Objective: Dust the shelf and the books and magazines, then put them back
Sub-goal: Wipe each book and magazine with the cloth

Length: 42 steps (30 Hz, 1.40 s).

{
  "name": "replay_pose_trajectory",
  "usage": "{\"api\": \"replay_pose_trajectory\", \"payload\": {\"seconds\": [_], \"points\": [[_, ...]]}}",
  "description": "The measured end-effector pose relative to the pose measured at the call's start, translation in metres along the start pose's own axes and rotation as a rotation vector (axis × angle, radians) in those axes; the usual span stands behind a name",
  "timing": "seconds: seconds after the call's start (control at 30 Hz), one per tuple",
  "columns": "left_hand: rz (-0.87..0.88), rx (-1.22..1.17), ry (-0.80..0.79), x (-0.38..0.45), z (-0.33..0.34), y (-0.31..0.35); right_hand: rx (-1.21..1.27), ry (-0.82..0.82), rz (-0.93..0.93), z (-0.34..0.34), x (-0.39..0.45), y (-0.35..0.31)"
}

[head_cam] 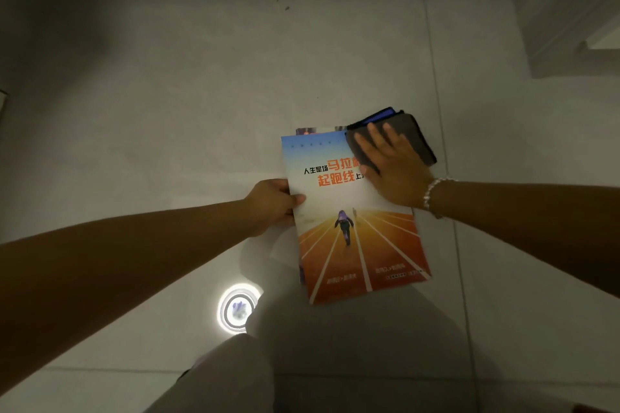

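Above the tiled floor [167, 111], the left hand [271, 204] pinched the magazine [355, 245] by its spine edge; thin and floppy, it likely needed that support while the flat right hand [392, 174] pressed a cloth [416, 137] on it.

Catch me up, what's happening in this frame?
A person is dusting a magazine held over a tiled floor. The left hand grips its left edge, thumb on the cover. The right hand presses a folded grey cloth flat against the cover's top right corner. At least one more magazine sits behind the front one, its edge peeking out at the top. The shelf is not in view.
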<state>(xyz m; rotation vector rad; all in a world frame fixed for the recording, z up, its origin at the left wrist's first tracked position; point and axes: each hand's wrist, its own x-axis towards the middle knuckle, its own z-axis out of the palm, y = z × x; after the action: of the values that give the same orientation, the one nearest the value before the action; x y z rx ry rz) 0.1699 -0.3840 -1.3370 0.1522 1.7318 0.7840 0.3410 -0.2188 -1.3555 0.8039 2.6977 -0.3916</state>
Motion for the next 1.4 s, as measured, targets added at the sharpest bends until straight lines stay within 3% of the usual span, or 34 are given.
{"api": "replay_pose_trajectory", "payload": {"seconds": [0.17,0.23,0.3,0.37,0.5,0.7,0.83,1.1,1.3,1.4], "points": [[-0.009,-0.049,-0.036,-0.002,-0.001,0.002,-0.019,-0.032,-0.354,0.016,-0.007,-0.045],[-0.014,-0.065,-0.038,-0.002,-0.001,0.001,-0.067,-0.063,-0.409,0.016,-0.005,-0.044],[-0.012,-0.07,-0.035,-0.002,0.0,0.001,-0.115,-0.039,-0.366,0.007,0.004,-0.034],[-0.019,-0.064,-0.031,0.0,0.0,0.0,-0.106,-0.02,-0.206,-0.005,0.016,-0.023],[-0.035,-0.058,-0.047,0.003,-0.002,0.002,-0.055,-0.13,-0.028,-0.021,0.031,-0.041],[-0.05,-0.045,-0.063,0.007,-0.006,0.002,-0.034,-0.177,-0.351,-0.015,0.024,-0.092],[-0.052,-0.089,-0.125,0.002,-0.007,0.003,-0.039,-0.223,-0.34,-0.022,0.031,-0.071],[-0.049,-0.105,-0.096,0.003,-0.005,0.003,-0.213,-0.081,-0.248,-0.008,0.019,-0.036],[-0.026,-0.121,-0.098,0.005,-0.004,0.0,-0.284,-0.012,-0.538,0.022,-0.023,-0.027],[-0.031,-0.124,-0.093,0.005,-0.004,0.002,-0.305,-0.017,-0.522,0.02,-0.022,-0.003]]}}
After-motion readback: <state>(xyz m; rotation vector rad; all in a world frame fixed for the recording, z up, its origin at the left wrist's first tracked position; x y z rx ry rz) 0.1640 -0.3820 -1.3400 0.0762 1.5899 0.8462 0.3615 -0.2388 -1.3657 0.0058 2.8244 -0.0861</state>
